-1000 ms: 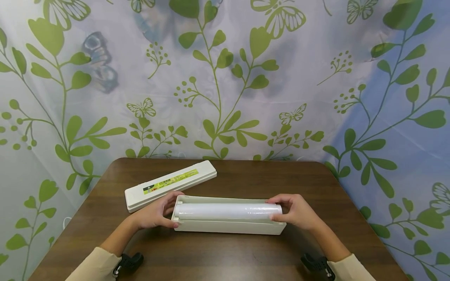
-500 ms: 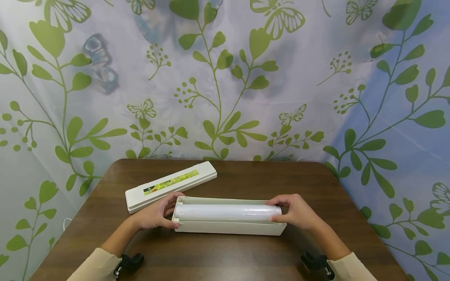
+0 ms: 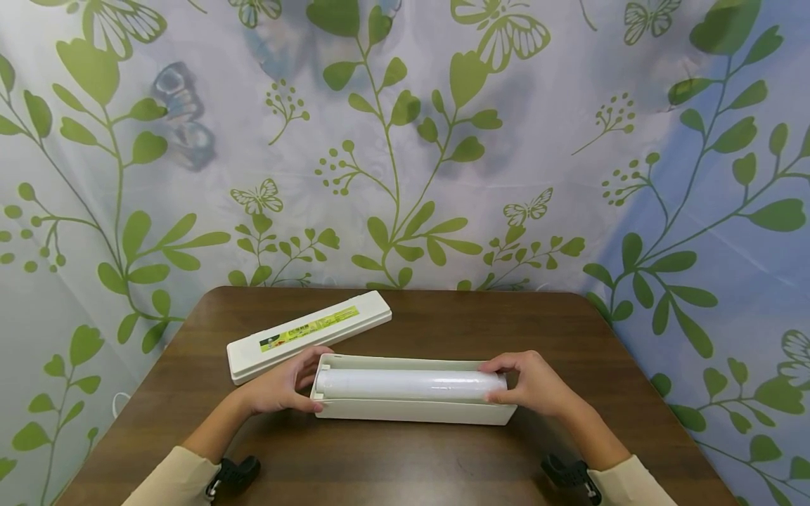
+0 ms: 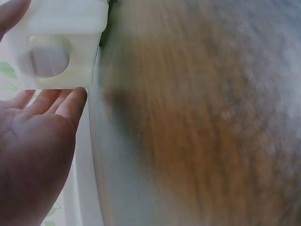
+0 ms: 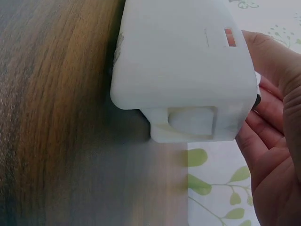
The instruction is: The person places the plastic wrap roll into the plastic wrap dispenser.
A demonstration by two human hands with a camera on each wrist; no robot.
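An off-white cling film box (image 3: 411, 412) lies lengthwise on the table with its top uncovered. Inside it sits a glossy white cling film roll (image 3: 405, 384). My left hand (image 3: 278, 386) grips the box's left end, thumb at the front corner and fingers behind; the left wrist view has this end wall (image 4: 80, 61) with a round opening. At the other end, my right hand (image 3: 534, 383) reaches over the rim and pinches the roll's right end between thumb and fingers. Through a slot in the front wall (image 5: 183, 56), a bit of skin shows in the right wrist view.
Behind the left hand, a long white lid (image 3: 247, 355) with a green-yellow label lies slanted on the brown wooden table (image 3: 405, 464). A leaf-patterned curtain (image 3: 430, 140) hangs along the table's far edge. Black straps (image 3: 235, 474) sit on both wrists.
The roll's right end sits slightly lower in the box, with the right thumb and fingers still at it. The left hand and the lid stay in place.
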